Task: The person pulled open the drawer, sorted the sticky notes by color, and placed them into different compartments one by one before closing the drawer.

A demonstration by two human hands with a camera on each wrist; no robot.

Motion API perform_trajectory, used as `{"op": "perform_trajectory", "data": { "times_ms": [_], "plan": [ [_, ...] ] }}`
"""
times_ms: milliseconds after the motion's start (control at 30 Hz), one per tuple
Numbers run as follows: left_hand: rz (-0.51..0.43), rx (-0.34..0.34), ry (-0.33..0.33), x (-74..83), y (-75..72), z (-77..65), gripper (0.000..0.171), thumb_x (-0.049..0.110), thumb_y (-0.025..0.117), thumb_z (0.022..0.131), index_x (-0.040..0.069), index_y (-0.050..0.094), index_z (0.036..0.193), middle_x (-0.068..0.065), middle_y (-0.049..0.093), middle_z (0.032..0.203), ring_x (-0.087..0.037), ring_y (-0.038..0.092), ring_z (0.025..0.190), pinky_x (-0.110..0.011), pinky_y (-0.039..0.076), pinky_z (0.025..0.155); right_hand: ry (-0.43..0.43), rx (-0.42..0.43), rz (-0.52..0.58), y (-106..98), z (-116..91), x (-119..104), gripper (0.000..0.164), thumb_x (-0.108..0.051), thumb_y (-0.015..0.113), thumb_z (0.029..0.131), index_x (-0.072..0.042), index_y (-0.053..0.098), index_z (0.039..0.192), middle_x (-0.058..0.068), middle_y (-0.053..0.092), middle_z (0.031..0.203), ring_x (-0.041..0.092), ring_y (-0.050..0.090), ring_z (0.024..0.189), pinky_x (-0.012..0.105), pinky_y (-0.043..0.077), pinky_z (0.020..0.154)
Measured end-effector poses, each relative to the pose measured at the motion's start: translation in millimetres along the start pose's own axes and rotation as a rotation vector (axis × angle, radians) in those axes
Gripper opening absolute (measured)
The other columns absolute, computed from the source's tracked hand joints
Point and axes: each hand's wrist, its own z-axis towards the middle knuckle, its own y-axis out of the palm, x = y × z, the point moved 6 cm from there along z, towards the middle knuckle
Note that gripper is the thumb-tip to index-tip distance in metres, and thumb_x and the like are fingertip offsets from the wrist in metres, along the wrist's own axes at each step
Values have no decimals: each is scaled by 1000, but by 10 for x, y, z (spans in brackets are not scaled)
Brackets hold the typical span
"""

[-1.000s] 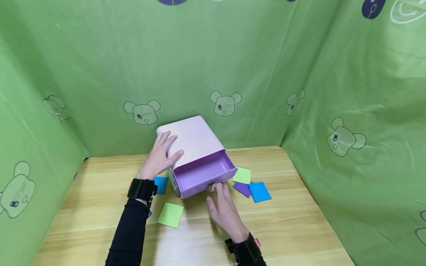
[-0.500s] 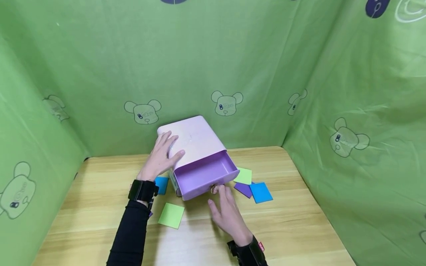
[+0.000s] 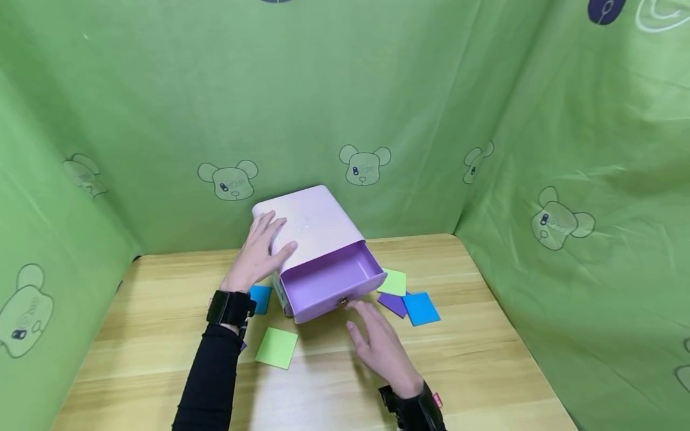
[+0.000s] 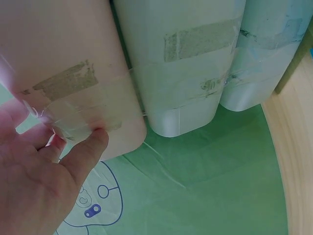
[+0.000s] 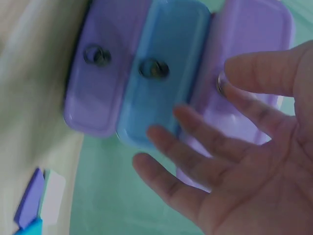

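Observation:
A small drawer cabinet with a pale pink top (image 3: 309, 221) stands at the back of the table, turned at an angle. Its purple top drawer (image 3: 329, 278) is pulled part of the way out, and its visible inside holds nothing. My left hand (image 3: 256, 254) rests on the cabinet's left top edge, fingers spread; in the left wrist view its thumb (image 4: 90, 152) presses the taped side. My right hand (image 3: 383, 347) is at the drawer front, with loosely extended fingers beside the metal ring pull (image 3: 342, 302). In the right wrist view the index fingertip is close to that ring; contact is unclear.
Below the top drawer are a blue drawer (image 5: 164, 39) and another purple drawer (image 5: 105, 24), both pushed in. Square cards lie about: green (image 3: 277, 348) in front, blue (image 3: 261, 298) at left, and green (image 3: 395, 282), purple (image 3: 393, 304) and blue (image 3: 421, 309) at right.
My right hand has shifted slightly right, off the ring pull, which now shows more fully. The left hand keeps its place on the cabinet; the drawer looks about the same.

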Motion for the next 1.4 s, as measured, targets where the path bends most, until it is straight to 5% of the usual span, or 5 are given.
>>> {"op": "perform_trajectory", "data": {
  "times_ms": [267,633,1400],
  "plan": [
    [-5,11,-5,-8,-4,-13,75,59,53,97,21,33,159,-7,9,173,-29,3,162,-72,21,122,67,116,-30,-324,17,307,29,-9,68,95,-6,65,124,14,71,123,35,69,114,53,58,97],
    [-11,-7,4,-12,36,-10,75,57,54,98,21,31,160,-7,8,174,-29,0,162,-71,18,123,247,146,-123,-469,135,989,42,-16,67,95,1,57,132,24,64,131,41,63,118,58,55,93],
    [0,4,6,2,8,1,75,58,54,97,21,33,159,-5,9,174,-28,2,162,-71,21,122,562,-67,-238,-445,256,1864,70,-34,67,95,15,44,140,40,50,130,54,51,118,66,52,90]
  ]
}}
